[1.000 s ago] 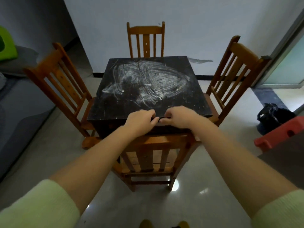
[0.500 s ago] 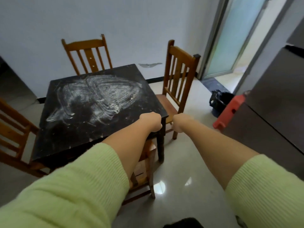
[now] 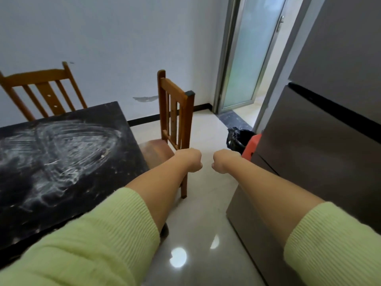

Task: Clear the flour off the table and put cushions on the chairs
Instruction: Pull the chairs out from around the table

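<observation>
The black square table (image 3: 127, 141) fills the left of the view, its top smeared with white flour (image 3: 61, 145) in swirled streaks. A wooden chair (image 3: 177, 112) stands at the table's right side with a bare seat, and a second wooden chair (image 3: 43, 89) stands behind the table against the wall. My left hand (image 3: 190, 159) and my right hand (image 3: 223, 163) are both stretched out in front of me as fists, side by side over the floor to the right of the table, holding nothing. No cushions are in view.
A tall grey fridge (image 3: 319, 141) stands close on the right. Beside it on the floor are a black bag (image 3: 237, 139) and a red stool (image 3: 251, 147). A frosted glass door (image 3: 249, 54) opens at the back right. Glossy tiled floor (image 3: 198, 234) runs between table and fridge.
My view has swung to the right, away from the table's front. Both hands left the near chair's back and now hang curled in the air over the floor.
</observation>
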Action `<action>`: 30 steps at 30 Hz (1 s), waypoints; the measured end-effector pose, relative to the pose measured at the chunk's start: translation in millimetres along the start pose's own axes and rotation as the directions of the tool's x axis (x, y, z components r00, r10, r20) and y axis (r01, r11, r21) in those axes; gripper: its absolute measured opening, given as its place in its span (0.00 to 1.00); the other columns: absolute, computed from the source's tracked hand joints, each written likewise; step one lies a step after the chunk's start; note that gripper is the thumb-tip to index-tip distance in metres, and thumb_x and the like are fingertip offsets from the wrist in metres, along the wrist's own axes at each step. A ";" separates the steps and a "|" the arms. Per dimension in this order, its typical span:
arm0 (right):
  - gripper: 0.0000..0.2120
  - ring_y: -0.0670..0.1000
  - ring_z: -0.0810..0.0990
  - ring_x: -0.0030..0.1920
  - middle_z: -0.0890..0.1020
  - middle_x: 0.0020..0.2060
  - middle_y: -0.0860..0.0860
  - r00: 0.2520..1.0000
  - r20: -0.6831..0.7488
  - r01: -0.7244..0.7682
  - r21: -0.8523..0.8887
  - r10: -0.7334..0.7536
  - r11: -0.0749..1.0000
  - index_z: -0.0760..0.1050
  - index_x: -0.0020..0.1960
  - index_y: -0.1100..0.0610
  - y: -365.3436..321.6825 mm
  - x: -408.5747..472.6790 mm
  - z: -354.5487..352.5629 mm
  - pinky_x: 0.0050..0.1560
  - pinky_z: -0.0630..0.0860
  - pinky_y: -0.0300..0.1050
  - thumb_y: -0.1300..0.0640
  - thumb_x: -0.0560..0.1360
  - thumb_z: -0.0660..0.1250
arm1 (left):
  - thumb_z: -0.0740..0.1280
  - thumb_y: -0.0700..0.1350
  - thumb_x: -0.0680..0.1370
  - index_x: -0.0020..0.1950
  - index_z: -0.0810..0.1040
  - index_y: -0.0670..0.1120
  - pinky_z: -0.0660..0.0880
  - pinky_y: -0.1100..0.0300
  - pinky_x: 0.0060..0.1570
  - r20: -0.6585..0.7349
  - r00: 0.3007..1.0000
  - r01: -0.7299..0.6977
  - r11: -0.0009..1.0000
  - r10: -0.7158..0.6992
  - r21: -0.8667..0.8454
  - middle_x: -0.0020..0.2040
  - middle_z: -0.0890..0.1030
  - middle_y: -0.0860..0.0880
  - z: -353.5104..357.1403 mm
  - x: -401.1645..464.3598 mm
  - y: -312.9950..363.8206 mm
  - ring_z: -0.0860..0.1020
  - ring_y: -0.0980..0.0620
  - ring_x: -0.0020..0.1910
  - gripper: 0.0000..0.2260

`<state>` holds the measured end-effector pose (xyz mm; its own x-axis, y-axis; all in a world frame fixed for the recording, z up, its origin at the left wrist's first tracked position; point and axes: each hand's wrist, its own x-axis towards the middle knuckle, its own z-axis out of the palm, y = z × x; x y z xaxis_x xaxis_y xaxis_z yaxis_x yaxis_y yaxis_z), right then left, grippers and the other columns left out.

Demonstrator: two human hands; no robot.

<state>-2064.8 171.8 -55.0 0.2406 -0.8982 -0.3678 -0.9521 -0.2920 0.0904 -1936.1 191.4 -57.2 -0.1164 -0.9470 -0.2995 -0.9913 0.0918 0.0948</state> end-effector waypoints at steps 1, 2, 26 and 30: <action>0.07 0.57 0.72 0.45 0.77 0.52 0.56 1.000 0.007 -0.007 -0.017 0.007 1.000 0.71 0.49 0.57 15.9 8.7 -4.8 0.44 0.69 0.48 0.56 0.78 0.57 | 0.61 0.47 0.79 0.46 0.74 0.44 0.78 0.52 0.49 0.000 1.000 -0.013 1.000 0.013 0.009 0.41 0.76 0.48 -3.8 14.3 10.6 0.78 0.48 0.43 0.08; 0.07 0.57 0.73 0.46 0.77 0.53 0.56 1.000 0.013 -0.010 -0.030 0.010 0.999 0.72 0.50 0.58 27.5 15.6 -8.8 0.43 0.69 0.47 0.57 0.78 0.56 | 0.60 0.47 0.79 0.45 0.74 0.44 0.78 0.53 0.48 0.000 1.000 -0.024 1.000 0.024 0.014 0.40 0.75 0.48 -6.4 26.2 17.6 0.77 0.48 0.42 0.08; 0.11 0.54 0.70 0.45 0.76 0.54 0.52 0.951 -0.039 -0.303 0.090 0.307 0.949 0.72 0.58 0.54 149.9 339.1 -139.9 0.44 0.68 0.47 0.54 0.78 0.57 | 0.59 0.48 0.79 0.55 0.75 0.45 0.69 0.55 0.41 -0.025 0.973 -0.220 0.951 0.230 0.216 0.50 0.76 0.47 -163.4 403.5 -0.2 0.72 0.46 0.44 0.10; 0.11 0.54 0.71 0.45 0.75 0.51 0.52 0.946 -0.030 -0.318 0.093 0.321 0.944 0.72 0.58 0.55 156.4 378.7 -153.8 0.43 0.68 0.46 0.55 0.78 0.56 | 0.59 0.48 0.79 0.58 0.75 0.44 0.69 0.55 0.44 0.008 0.969 -0.242 0.940 0.247 0.242 0.56 0.77 0.45 -170.1 450.2 -11.7 0.75 0.45 0.50 0.12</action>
<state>-2093.7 -264.6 -37.8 -0.0727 -0.9539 -0.2913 -0.9924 0.0402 0.1162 -1966.3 -288.3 -31.7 -0.3581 -0.8923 -0.2747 -0.9184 0.3897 -0.0688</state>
